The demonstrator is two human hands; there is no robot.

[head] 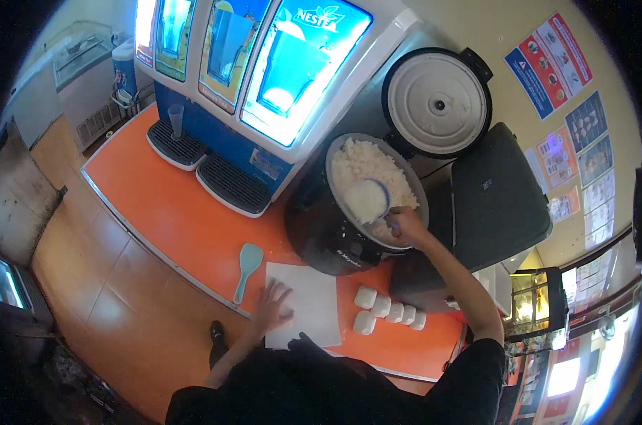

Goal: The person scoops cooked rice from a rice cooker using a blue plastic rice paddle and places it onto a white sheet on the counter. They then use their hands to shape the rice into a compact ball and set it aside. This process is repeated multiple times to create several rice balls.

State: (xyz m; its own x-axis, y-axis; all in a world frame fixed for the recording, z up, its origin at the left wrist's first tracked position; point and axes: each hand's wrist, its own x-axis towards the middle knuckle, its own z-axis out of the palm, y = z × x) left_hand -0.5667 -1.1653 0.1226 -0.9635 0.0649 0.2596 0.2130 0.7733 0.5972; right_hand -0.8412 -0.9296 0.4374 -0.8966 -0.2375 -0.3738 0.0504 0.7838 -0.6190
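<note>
My right hand [406, 227] is closed on a blue-rimmed scoop [367, 200] filled with white rice, over the open pot of a black rice cooker [321, 234]. Cooked rice [371, 162] fills much of the pot around the scoop. My left hand [272, 307] lies with fingers spread on a stack or sheet of white paper [313, 308] on the orange counter. Left of the paper, a light teal rice paddle [249, 265] lies flat. Several white wrapped portions [380, 306] sit in a cluster to the right of the paper.
The cooker's lid [439, 103] stands raised behind the pot. A lit drink dispenser [246, 79] with black drip trays [233, 183] stands at the back left; a clear cup [176, 121] is on one tray. A dark case [496, 202] stands right of the cooker. The counter's metal edge [156, 252] curves nearby.
</note>
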